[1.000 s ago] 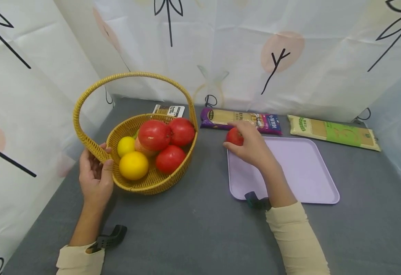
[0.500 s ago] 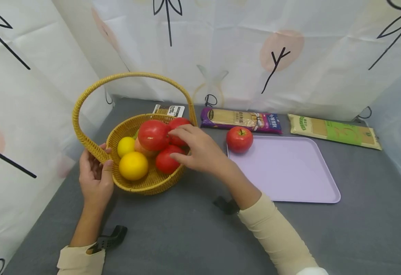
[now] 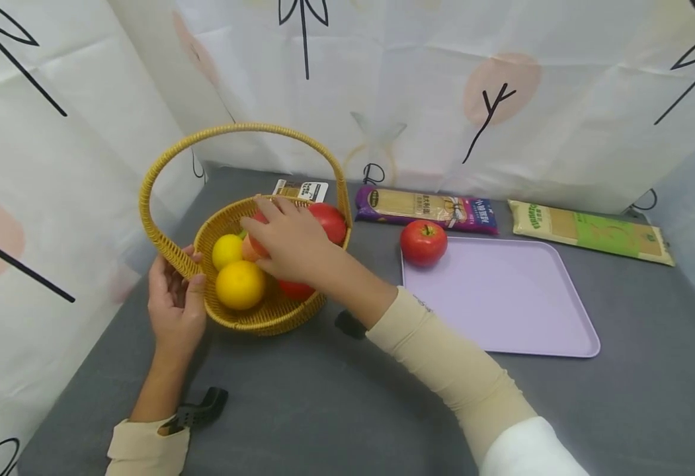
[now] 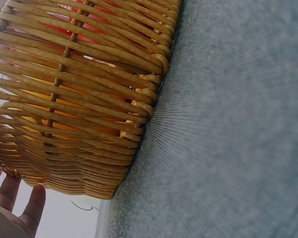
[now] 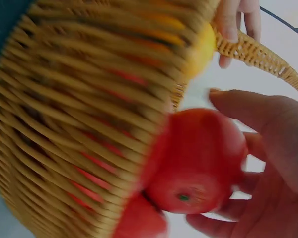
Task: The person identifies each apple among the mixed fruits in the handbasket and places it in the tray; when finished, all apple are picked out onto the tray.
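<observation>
My left hand (image 3: 176, 309) holds the yellow wicker basket (image 3: 276, 324) at the left foot of its handle, thumb at the rim and fingers behind. In the left wrist view its fingers (image 4: 34, 208) show beside the woven wall. My right hand (image 3: 290, 244) reaches into the basket, fingers curled round a large red apple (image 5: 198, 158) and thumb close along its side. Beside that apple lie more red fruits (image 3: 328, 223), one partly under the hand, and yellow fruits (image 3: 240, 285) at the basket's left. Another red apple (image 3: 423, 243) sits on the tray's back left corner.
A lilac tray (image 3: 537, 297) lies right of the basket. Behind it are a purple pasta packet (image 3: 424, 207) and a green one (image 3: 591, 231). A small labelled packet (image 3: 301, 190) lies behind the basket. Printed curtains (image 3: 418, 86) close off the grey table.
My right hand has let go of the apple at the tray's corner and moved left into the basket, round another red apple. My left hand keeps its hold on the basket.
</observation>
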Available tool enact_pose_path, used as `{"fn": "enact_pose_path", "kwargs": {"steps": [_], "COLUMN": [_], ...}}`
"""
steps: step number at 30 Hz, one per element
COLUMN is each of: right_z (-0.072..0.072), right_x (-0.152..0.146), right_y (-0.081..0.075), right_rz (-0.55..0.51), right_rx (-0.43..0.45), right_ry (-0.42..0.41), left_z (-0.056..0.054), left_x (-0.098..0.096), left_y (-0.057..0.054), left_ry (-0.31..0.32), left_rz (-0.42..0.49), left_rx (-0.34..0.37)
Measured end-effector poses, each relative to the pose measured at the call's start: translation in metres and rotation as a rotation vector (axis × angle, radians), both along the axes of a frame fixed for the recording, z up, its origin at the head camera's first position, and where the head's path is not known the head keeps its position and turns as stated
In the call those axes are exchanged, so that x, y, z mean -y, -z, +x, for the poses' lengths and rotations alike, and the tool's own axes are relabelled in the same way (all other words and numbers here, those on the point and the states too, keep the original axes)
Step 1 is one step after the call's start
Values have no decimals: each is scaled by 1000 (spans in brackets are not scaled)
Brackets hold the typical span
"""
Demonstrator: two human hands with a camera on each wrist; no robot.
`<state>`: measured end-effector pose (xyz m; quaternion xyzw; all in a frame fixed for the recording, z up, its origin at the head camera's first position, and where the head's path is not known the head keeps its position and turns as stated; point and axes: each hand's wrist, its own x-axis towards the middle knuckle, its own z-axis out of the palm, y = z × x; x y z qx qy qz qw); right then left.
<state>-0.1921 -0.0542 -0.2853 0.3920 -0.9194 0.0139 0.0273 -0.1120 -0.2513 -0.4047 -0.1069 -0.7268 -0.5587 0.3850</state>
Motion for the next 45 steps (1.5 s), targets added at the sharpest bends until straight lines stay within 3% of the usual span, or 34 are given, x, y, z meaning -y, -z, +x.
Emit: {"fn": "enact_pose_path", "kwargs": {"steps": [4,8,13,20,28,34,38,45], "right_z": [-1,1,2,2,3,8,12,20], "right_x": [4,-1,-13,-26,-40,-50,-53,-63], "right_y": [-11,-15,-11,-4,4,12,17,27], "right_rz": [53,49,-30,-136,-223,-418,-548,-810], "right_rx": [36,57,59,48,44,29,42,232], "right_ry": [29,52,66,31,-10,-79,-104,-112], "left_z": [-1,2,5,4,6,-1,0,6], "left_x": [2,-3,-8,-5,-9,-3,-3,-9], "left_y": [2,-3,-10,-7,-12,-7,-8,-13], "left_ry": [-12,-5,10,15,32,23,20,21], "left_rz": [6,9,7,-1,11,10,9,4], "left_rx": [5,5,-4,-20,-48,-61,-44,-29]}}
